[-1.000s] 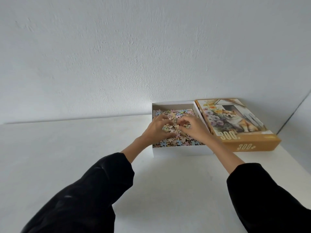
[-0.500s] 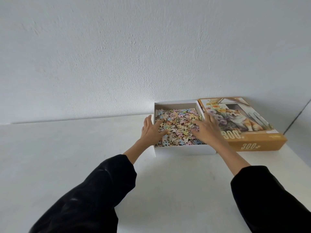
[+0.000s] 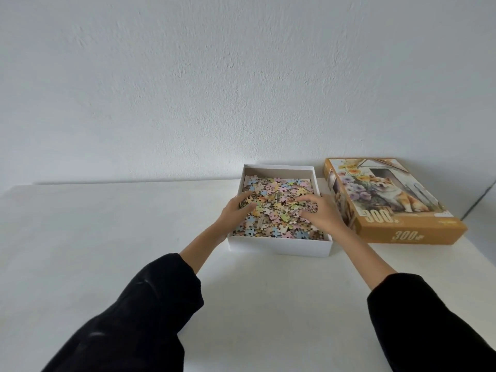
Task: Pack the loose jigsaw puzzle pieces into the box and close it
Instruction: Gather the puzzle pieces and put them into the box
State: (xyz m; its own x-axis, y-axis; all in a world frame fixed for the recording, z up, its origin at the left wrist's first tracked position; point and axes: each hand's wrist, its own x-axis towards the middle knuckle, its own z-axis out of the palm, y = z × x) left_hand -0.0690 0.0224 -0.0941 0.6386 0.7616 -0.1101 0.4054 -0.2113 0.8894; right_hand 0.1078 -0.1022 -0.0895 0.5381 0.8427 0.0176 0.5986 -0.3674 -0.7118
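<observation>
Our white tabletop (image 3: 107, 237) runs back to a plain white wall (image 3: 241, 89) and stretches wide to the left. Near the wall sits the open box (image 3: 279, 247), heaped with puzzle pieces (image 3: 279, 208). Its lid (image 3: 402, 234) lies just beside it, by the right edge. Our left hand (image 3: 234, 212) and right hand (image 3: 322, 214) rest bent fingers on the pieces; we cannot tell if they grasp any.

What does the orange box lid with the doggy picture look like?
The orange cardboard lid lies flat, picture up, on the white table, right of the open white box. Its top shows a ginger-and-white dog among flowers; "300" is printed on top and on the front side. Nothing lies on it.
</observation>
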